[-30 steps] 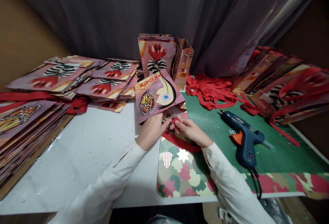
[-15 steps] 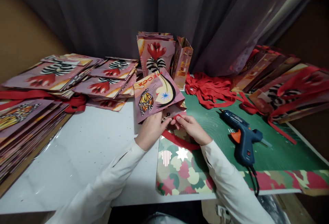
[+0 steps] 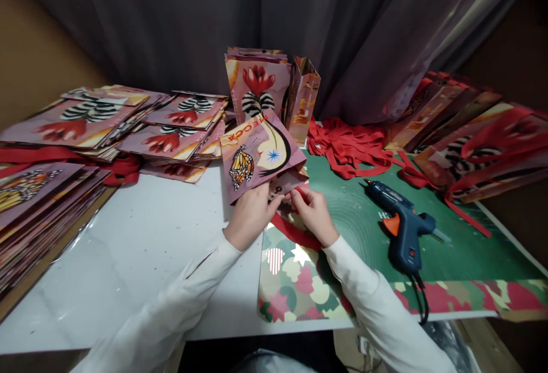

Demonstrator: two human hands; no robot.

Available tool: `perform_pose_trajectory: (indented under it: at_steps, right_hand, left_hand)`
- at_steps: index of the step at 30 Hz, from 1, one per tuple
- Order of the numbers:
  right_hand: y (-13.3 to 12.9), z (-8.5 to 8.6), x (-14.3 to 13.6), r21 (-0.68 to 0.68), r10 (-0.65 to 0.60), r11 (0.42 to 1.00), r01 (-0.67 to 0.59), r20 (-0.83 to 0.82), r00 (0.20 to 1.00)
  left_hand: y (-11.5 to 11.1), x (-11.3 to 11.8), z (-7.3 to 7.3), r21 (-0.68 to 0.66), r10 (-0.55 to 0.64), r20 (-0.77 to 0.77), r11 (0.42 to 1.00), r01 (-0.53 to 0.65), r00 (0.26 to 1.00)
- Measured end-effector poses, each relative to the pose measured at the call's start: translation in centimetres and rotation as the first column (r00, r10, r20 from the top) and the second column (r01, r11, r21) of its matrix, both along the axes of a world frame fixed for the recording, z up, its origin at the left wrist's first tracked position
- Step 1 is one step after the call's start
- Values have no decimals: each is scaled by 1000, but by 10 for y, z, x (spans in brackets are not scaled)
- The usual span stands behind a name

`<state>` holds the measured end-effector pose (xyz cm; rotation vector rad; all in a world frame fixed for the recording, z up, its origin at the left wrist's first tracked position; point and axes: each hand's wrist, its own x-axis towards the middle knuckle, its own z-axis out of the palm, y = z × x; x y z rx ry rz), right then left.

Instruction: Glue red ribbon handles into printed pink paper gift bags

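A purple paper bag [image 3: 261, 156] printed with a butterfly and a face lies tilted over the middle of the table. My left hand [image 3: 252, 213] grips its near edge, the fingers partly hidden beneath the paper. Right beside it, my right hand [image 3: 314, 210] pinches a red ribbon [image 3: 295, 232] at the bag's open edge. The ribbon's loop hangs below both hands, over a patterned sheet. To the right rests a dark blue glue gun [image 3: 400, 221] with an orange trigger, on the green mat.
Flat bags [image 3: 85, 119] are stacked at the left, with more bags [image 3: 259, 81] standing at the back. A heap of red ribbons [image 3: 351, 147] lies behind the green mat [image 3: 355, 230]. Bags with ribbons [image 3: 492, 144] stand far right. The glue gun's cord [image 3: 422, 299] runs over the front edge.
My right hand has shifted slightly left and up, closer to the bag's edge, with the red ribbon pinched in it. The left hand keeps its hold, and the whole view has shifted slightly.
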<state>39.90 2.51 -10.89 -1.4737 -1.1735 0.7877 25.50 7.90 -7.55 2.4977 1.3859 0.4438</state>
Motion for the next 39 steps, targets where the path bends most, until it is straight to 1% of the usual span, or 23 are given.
perform_pose_trajectory:
  at_steps: [4,7,9,12,16,21,26,28,33,39]
  right_hand:
    - [-2,-7,-9,47,-99,994,97,38,994]
    - [-1,-10,-12,69,-117,991,115,35,992]
    - [-1,-11,-10,72,-90,994,87,36,995]
    - [0,-9,-4,50,6,999,-7,19,1000]
    - [2,-8,0,2,137,990,-138,-71,988]
    - [6,-12,0,-19,188,980,-196,-213,959]
    - [8,-11,7,-29,278,954,-297,-276,920]
    - [8,-10,10,-29,291,950,-311,-287,913]
    - [8,-7,9,-7,256,963,-271,-306,917]
    - [8,-4,11,-32,244,964,-264,-285,927]
  left_hand:
    - [-1,2,0,-9,-9,-3,1000,9,1000]
    - [-2,2,1,-10,-10,-2,1000,10,1000]
    - [-3,2,2,-11,-9,-2,1000,9,1000]
    - [-3,2,1,-14,-12,-1,1000,12,1000]
    - [-2,1,2,-2,-19,9,1000,19,1000]
    - [-3,2,2,9,-39,30,999,39,999]
    - [-4,2,1,20,-58,42,998,58,997]
    - [-4,2,0,24,-69,45,997,68,997]
    - [-4,2,-3,28,-103,37,994,102,994]
    - [-4,4,-6,46,-151,-50,987,154,987]
